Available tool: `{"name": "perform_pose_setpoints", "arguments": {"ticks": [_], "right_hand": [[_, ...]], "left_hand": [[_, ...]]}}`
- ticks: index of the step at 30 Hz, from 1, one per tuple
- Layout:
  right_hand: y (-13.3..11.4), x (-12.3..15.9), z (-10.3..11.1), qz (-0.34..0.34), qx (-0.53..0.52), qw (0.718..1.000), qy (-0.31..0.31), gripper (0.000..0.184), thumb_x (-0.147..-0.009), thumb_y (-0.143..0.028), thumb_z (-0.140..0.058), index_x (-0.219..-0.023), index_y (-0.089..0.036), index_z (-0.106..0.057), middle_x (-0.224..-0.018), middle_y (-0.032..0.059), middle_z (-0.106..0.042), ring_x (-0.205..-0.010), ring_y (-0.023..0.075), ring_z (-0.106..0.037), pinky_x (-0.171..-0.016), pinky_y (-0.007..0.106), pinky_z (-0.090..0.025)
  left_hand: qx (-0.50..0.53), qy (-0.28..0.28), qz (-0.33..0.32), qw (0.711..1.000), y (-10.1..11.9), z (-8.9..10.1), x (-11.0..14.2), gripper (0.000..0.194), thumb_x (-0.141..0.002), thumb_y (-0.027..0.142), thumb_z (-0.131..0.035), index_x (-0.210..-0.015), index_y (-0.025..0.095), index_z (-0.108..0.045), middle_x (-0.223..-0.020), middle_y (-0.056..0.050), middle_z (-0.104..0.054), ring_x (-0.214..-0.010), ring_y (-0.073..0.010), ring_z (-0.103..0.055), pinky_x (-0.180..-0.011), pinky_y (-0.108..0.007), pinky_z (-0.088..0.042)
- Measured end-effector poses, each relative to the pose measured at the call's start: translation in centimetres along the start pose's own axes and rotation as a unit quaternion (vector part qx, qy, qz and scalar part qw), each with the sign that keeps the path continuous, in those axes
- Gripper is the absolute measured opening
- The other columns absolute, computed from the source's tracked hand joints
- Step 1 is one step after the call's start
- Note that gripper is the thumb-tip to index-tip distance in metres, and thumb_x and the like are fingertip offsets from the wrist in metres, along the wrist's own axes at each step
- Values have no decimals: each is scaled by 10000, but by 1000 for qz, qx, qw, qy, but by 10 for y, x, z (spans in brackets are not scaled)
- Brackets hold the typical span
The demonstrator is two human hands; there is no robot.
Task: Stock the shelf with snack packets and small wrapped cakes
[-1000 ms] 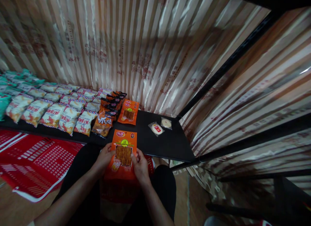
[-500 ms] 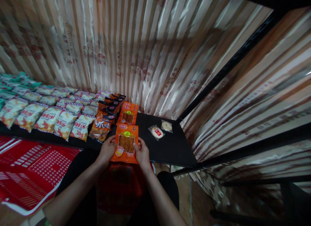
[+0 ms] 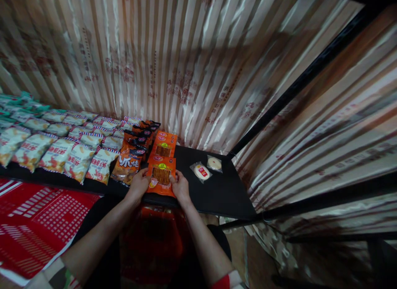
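Observation:
Both my hands hold one orange snack packet (image 3: 161, 176) with a clear window of brown strips, flat on the black shelf (image 3: 217, 189). My left hand (image 3: 139, 184) grips its left edge, fingers closed. My right hand (image 3: 180, 186) pinches its right edge. A second orange packet (image 3: 163, 143) of the same kind lies just behind it, their edges overlapping. To the left stands a row of dark orange packets (image 3: 128, 160).
Several white and red snack bags (image 3: 68, 150) lie in rows along the shelf's left. Two small round wrapped cakes (image 3: 206, 168) lie to the right. A red bag (image 3: 155, 239) sits in my lap, a red basket (image 3: 34, 222) at left. Striped curtain behind.
My hands have carried the orange packet up from my lap, forward onto the shelf, and set it against the packet lying there.

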State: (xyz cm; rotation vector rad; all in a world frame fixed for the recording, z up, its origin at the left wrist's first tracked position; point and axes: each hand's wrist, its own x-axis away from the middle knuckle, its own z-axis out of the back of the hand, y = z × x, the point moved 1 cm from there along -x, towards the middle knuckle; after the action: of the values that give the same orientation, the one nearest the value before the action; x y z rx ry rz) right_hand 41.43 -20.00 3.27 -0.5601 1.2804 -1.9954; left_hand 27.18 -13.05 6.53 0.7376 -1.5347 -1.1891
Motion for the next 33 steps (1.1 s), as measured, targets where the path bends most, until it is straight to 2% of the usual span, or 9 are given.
{"name": "perform_pose_setpoints", "arguments": {"ticks": [5,11,20,24,33], "right_hand": [[-2,-12,-2,4,41,999,-3,265,-780,-250,-512,-997,-152,-630,-682,9,-662,-593,141,-595,-579,221,-435],[-2,-29,-4,2,100,995,6,262,-772,-242,-543,-990,-151,-655,-684,14,-661,-607,136,-586,-607,220,-434],[-4,-52,-4,-3,119,993,15,325,-772,-250,-569,-1073,-148,-640,-715,28,-674,-651,144,-612,-620,218,-442],[-5,-62,-3,-15,118,993,12,368,-768,-235,-582,-1122,-145,-621,-765,37,-683,-691,149,-626,-663,229,-459],[0,-84,-5,0,125,992,17,255,-764,-235,-594,-991,-158,-682,-857,53,-709,-753,153,-641,-742,248,-481]], "left_hand": [[-69,26,-25,997,-7,-1,-15,392,-728,130,-590,-1119,131,-605,-997,-85,-700,-950,-206,-637,-832,-286,-485],[-146,41,-59,987,-9,-5,-30,383,-731,200,-597,-1111,153,-621,-1102,-95,-670,-1048,-232,-602,-874,-287,-458],[-243,43,-101,964,5,-16,-41,456,-751,209,-540,-1195,102,-554,-1268,-150,-560,-1159,-227,-529,-957,-291,-395],[-300,32,-127,945,14,-20,-40,470,-765,215,-518,-1216,81,-533,-1294,-162,-532,-1192,-231,-501,-989,-293,-367],[-413,28,-153,897,28,-30,-44,441,-794,239,-463,-1207,110,-551,-1301,-140,-534,-1187,-241,-503,-991,-294,-356]]}}
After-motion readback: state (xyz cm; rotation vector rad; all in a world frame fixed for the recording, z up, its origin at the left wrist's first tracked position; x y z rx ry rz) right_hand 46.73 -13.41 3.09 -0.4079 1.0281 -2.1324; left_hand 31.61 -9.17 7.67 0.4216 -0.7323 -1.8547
